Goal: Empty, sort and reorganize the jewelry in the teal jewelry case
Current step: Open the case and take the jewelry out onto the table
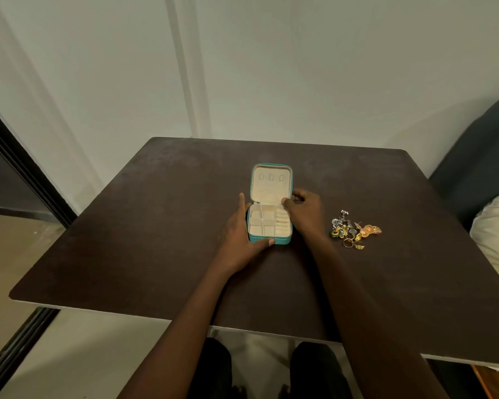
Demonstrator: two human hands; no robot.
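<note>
Case (270, 223) open mid-desk (156, 226), compartments look empty; jewelry (355, 230) piled just right. Left grip (236, 240) braces case, fingers straight; right grip (303, 208) curled at hinge, hold unclear. Risk: lid flops, case slides, pile tangles.

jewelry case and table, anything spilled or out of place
The jewelry lies in a loose tangled heap on the table, right of the open teal case, whose compartments look empty. Nothing looks damaged.
</note>
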